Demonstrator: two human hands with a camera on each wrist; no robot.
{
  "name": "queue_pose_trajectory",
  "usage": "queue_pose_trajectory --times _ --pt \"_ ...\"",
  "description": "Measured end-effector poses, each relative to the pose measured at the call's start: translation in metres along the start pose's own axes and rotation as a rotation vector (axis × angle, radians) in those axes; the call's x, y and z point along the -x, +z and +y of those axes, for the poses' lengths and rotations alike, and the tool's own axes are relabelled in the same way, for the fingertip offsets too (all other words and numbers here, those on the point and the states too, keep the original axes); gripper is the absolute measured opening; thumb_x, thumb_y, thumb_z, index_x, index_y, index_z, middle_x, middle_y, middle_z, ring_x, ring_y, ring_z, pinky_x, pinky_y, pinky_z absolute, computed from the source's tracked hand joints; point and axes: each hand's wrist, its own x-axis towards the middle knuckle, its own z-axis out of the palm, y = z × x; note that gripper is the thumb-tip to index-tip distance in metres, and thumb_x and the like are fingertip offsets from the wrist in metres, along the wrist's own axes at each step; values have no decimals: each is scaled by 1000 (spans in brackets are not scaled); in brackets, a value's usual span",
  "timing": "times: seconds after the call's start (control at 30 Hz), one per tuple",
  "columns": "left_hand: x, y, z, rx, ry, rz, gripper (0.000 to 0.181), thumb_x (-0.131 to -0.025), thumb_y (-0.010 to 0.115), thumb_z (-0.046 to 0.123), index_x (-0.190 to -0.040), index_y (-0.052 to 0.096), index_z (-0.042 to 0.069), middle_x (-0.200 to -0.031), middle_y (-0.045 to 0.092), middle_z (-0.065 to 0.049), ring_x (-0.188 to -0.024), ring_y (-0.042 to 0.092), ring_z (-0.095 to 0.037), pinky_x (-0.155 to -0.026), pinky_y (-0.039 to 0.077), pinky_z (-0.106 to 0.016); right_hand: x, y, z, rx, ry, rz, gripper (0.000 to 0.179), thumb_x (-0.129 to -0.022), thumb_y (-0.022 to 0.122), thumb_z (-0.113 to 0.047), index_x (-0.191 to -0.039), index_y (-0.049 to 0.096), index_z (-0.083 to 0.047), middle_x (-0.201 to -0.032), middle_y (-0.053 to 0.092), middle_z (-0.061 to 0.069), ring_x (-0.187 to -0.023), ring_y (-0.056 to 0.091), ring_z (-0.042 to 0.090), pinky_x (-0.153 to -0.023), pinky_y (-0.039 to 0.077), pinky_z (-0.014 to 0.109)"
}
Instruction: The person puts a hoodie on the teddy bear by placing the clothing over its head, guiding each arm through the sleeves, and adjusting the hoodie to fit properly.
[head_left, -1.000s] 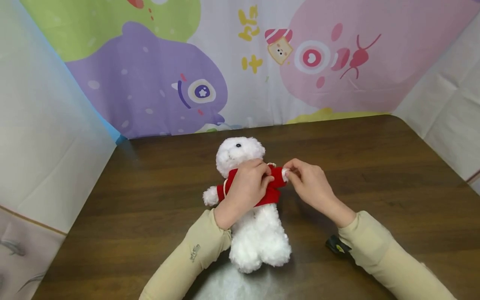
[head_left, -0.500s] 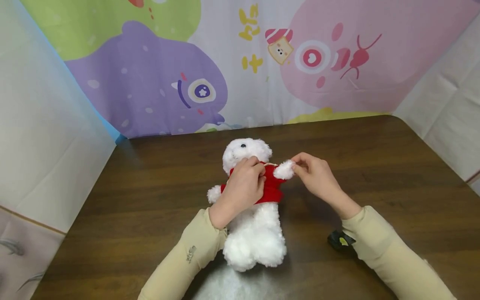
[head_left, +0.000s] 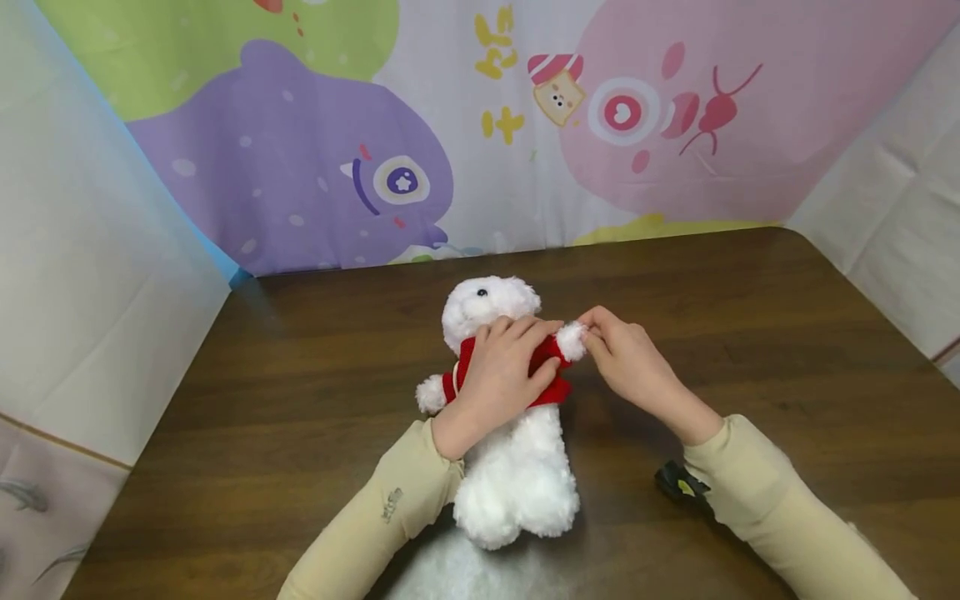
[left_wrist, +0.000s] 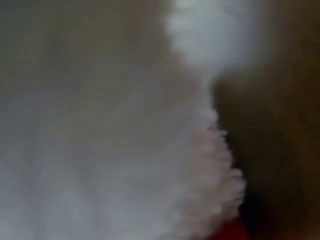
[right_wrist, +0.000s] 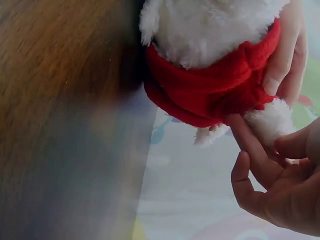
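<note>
A fluffy white plush toy (head_left: 517,475) lies on its back, head toward the far side, dressed in a red top (head_left: 551,392) with a white cord. My left hand (head_left: 495,379) lies across the toy's chest, its thumb and index finger on either side of the red sleeve. Between thumb and fingers, my right hand (head_left: 630,358) pinches the white paw (head_left: 572,341) that sticks out of that sleeve. In the right wrist view, one right finger touches the red cloth (right_wrist: 200,95). Blurred white fur (left_wrist: 210,185) fills much of the left wrist view.
The toy lies on a dark wooden table (head_left: 300,400). A cartoon-printed curtain (head_left: 510,192) hangs behind the table, and pale panels stand at both sides. By the right sleeve is a small black object (head_left: 681,482). A whitish patch (head_left: 472,571) shows at the near edge.
My left hand's fingers have straightened and moved right toward the sleeve. The paw came further out, then less of it shows now. My right hand stays on the paw.
</note>
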Motion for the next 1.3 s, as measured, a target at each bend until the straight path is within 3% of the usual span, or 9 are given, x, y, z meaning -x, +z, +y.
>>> queue_pose_trajectory --times 0.13,0.47,0.73,0.9,0.97,1.07,1.13,1.3 --pt "2 4 3 -31 -11 8 39 -81 65 37 -115 59 19 -112 60 3 -96 48 -18 -81 36 -35 1 2 -2 11 -11 -8 12 -93 47 -6 -103 50 -1 -70 51 9 -50 34 15 -48 34 27" --pt "3 6 0 -85 -56 59 22 -80 60 27 -96 65 12 -96 64 1 -86 46 -20 -75 39 -34 -1 4 0 26 -16 82 13 -92 49 -7 -102 54 0 -60 44 4 -47 34 14 -45 30 26" --pt "2 13 0 -118 -60 -2 29 -84 60 33 -103 63 13 -105 61 -1 -93 44 -21 -81 36 -35 -4 2 5 2 18 -39 15 -95 44 -11 -107 49 -3 -71 49 9 -52 37 16 -50 34 28" --pt "4 17 3 -129 -27 4 30 -84 60 35 -104 63 13 -104 62 -1 -93 44 -21 -81 35 -35 0 5 3 -13 18 -113 34 -93 49 -33 -118 48 -10 -89 60 7 -68 50 18 -60 42 29" --pt "5 17 4 -135 -23 15 29 -83 60 35 -103 64 13 -103 62 -1 -93 44 -20 -81 34 -35 -1 7 4 -8 9 -100 39 -89 56 -37 -116 53 -9 -91 63 7 -68 51 16 -60 43 28" --pt "5 17 5 -136 -42 24 28 -83 60 33 -101 65 13 -102 63 0 -92 45 -20 -81 35 -34 -3 10 5 34 -23 -40 31 -84 64 -29 -104 61 -6 -81 65 5 -58 49 13 -54 42 26" --pt "5 16 5 -131 -64 40 27 -82 61 33 -99 66 13 -100 64 0 -91 45 -19 -81 36 -33 -5 10 5 51 -41 -7 21 -84 65 -21 -97 63 -5 -72 62 3 -53 45 13 -51 40 27" --pt "5 16 3 -113 -73 45 27 -82 62 32 -100 66 13 -100 65 1 -92 46 -19 -83 37 -34 -8 8 7 65 -42 -4 17 -84 64 -19 -95 63 -6 -74 62 4 -57 48 14 -54 43 27"
